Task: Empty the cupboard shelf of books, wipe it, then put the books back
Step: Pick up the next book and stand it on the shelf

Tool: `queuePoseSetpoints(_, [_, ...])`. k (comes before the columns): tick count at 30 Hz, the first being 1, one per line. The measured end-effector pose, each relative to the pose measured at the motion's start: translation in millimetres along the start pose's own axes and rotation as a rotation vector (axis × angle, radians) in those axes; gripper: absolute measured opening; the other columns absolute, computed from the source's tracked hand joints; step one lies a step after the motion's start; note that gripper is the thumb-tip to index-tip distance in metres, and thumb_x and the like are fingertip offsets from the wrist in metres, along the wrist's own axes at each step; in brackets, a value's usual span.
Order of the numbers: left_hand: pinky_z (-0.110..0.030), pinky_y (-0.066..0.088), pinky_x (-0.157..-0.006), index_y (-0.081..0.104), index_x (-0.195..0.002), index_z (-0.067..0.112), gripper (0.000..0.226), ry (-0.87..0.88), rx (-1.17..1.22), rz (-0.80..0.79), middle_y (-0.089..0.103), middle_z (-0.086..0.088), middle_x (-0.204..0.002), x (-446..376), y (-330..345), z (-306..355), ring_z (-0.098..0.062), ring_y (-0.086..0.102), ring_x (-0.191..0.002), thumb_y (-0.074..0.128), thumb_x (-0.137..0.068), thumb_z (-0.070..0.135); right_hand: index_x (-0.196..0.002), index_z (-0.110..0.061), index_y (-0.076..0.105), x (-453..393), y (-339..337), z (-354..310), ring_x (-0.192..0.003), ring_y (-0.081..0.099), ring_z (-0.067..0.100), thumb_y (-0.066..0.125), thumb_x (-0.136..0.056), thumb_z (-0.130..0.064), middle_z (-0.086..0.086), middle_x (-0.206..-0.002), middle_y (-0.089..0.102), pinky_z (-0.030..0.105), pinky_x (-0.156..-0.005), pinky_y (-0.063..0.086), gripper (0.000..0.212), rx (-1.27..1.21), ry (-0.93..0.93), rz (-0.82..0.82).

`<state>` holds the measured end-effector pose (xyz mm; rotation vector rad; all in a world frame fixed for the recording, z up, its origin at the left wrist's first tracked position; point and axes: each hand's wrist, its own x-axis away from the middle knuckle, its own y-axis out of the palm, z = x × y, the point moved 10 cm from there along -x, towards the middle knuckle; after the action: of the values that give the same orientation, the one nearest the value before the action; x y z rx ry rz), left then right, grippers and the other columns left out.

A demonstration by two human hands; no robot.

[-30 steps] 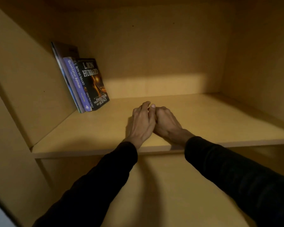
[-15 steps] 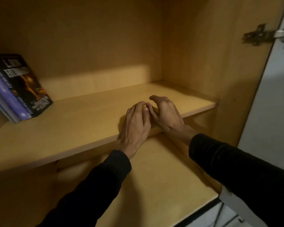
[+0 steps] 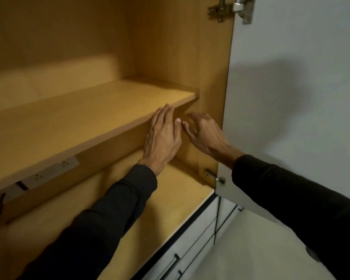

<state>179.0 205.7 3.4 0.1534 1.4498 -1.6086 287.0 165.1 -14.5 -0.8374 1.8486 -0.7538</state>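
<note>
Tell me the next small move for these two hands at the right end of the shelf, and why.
Probably reaching out of the cupboard for a book. The left hand and right hand sit open and hold nothing at the front edge of the shelf, whose visible part carries no books; no cloth shows either.
</note>
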Motion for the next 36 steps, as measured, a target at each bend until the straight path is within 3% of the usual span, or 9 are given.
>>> queuePoseSetpoints(7, [-0.035, 0.022, -0.117, 0.041, -0.143, 0.004, 0.046, 0.020, 0.015, -0.100, 0.036, -0.015, -0.153, 29, 52, 42, -0.027, 0.026, -0.145, 0.031, -0.105, 0.028, -0.130, 0.000, 0.055, 64, -10, 50, -0.118, 0.054, 0.036, 0.045, -0.101, -0.036, 0.020, -0.128, 0.061, 0.041, -0.098, 0.042, 0.047, 0.052, 0.127, -0.065])
queuePoseSetpoints(11, [-0.035, 0.021, -0.118, 0.033, -0.148, 0.005, 0.049, 0.009, 0.052, -0.116, 0.030, -0.013, -0.157, 56, 72, 77, -0.025, 0.020, -0.148, 0.029, -0.106, 0.031, -0.143, -0.003, 0.043, 104, -32, 63, -0.136, 0.039, 0.033, 0.037, -0.104, -0.038, 0.017, -0.147, 0.045, 0.037, -0.112, 0.027, 0.052, 0.137, 0.105, -0.054])
queuePoseSetpoints(16, [-0.037, 0.018, -0.121, 0.027, -0.151, 0.007, 0.054, -0.001, 0.080, -0.184, 0.024, -0.012, -0.160, 97, 108, 120, -0.023, 0.015, -0.149, 0.025, -0.106, 0.037, -0.145, -0.004, 0.040, 163, -55, 91, -0.141, 0.033, 0.030, 0.034, -0.105, -0.036, 0.016, -0.152, 0.038, 0.036, -0.116, 0.020, 0.051, 0.178, 0.132, -0.053])
queuePoseSetpoints(28, [-0.037, 0.017, -0.121, 0.029, -0.150, 0.004, 0.060, 0.101, 0.157, -0.435, 0.026, -0.014, -0.159, 186, 205, 248, -0.024, 0.017, -0.149, 0.023, -0.104, 0.041, -0.145, -0.006, 0.039, 311, -99, 216, -0.136, 0.042, 0.030, 0.035, -0.104, -0.040, 0.014, -0.148, 0.044, 0.040, -0.113, 0.031, 0.053, 0.257, 0.427, -0.160])
queuePoseSetpoints(36, [-0.037, 0.024, -0.118, 0.038, -0.145, 0.003, 0.052, 0.204, 0.169, -0.571, 0.036, -0.017, -0.153, 227, 256, 323, -0.029, 0.027, -0.145, 0.030, -0.105, 0.036, -0.138, -0.002, 0.046, 393, -128, 260, -0.125, 0.051, 0.031, 0.039, -0.104, -0.034, 0.017, -0.136, 0.055, 0.035, -0.104, 0.038, 0.047, 0.277, 0.563, -0.170])
